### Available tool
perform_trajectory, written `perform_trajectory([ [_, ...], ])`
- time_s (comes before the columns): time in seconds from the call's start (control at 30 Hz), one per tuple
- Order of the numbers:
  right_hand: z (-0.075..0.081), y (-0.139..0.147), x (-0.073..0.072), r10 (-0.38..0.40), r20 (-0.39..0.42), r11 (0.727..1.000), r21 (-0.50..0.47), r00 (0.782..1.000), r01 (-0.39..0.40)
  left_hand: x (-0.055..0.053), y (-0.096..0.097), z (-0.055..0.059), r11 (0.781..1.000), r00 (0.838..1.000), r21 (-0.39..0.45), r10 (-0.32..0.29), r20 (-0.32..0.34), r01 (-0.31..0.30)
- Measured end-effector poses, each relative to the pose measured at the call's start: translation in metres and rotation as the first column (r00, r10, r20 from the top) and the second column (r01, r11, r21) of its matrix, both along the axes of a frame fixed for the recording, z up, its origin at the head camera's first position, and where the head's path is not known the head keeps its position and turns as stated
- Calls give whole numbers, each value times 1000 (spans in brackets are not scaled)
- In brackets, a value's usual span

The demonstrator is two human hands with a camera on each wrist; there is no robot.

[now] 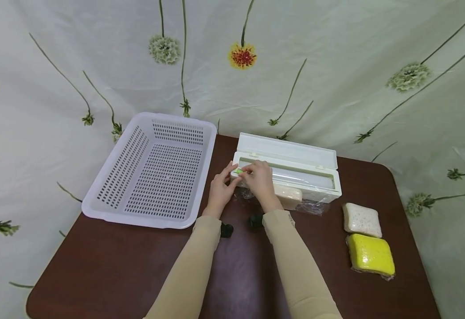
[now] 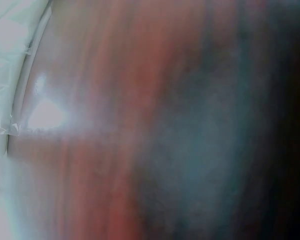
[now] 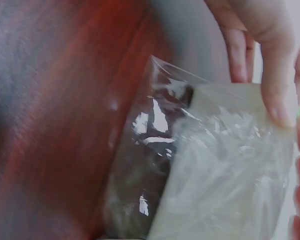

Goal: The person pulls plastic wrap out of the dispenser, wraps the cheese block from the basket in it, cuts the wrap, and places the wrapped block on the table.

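A white cling film dispenser (image 1: 338,184) lies on the table with its lid raised and a roll of clear film (image 1: 304,176) inside. At its left end my right hand (image 1: 259,179) pinches a small green slide cutter (image 1: 238,171). My left hand (image 1: 221,188) grips that same end, its fingertips and thumb close around the green piece. Against the dispenser's front rests a beige sponge-like block (image 1: 288,195), partly hidden by my right hand. In the right wrist view, clear film (image 3: 160,125) covers the block (image 3: 220,175) and spreads past its edge.
A white perforated basket (image 1: 206,177) stands to the left. Two film-wrapped blocks lie on the right, one off-white (image 1: 362,220) and one yellow (image 1: 372,254). The brown table (image 1: 116,270) meets a flowered cloth (image 1: 208,79) behind. The left wrist view is mostly blurred tabletop.
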State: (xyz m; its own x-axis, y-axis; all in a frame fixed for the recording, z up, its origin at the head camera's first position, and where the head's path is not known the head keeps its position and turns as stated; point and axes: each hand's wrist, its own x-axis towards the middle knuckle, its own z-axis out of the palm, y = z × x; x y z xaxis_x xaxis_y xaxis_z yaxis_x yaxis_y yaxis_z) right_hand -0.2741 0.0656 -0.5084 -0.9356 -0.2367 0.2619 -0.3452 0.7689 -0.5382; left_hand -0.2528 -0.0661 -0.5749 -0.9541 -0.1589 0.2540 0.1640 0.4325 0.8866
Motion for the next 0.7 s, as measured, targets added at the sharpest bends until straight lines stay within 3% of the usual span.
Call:
perform_trajectory([
  [0.23, 5, 11, -1, -1, 50, 999, 34, 999, -1, 2, 5, 3, 996, 1000, -82, -26, 16, 27],
  [0.5, 5, 13, -5, -1, 59, 1000, 18, 998, -1, 0, 6, 5, 973, 997, -216, -72, 36, 78],
  [0.7, 7, 13, -6, 21, 35, 999, 47, 999, -23, -1, 5, 3, 969, 998, -241, -59, -16, 53],
])
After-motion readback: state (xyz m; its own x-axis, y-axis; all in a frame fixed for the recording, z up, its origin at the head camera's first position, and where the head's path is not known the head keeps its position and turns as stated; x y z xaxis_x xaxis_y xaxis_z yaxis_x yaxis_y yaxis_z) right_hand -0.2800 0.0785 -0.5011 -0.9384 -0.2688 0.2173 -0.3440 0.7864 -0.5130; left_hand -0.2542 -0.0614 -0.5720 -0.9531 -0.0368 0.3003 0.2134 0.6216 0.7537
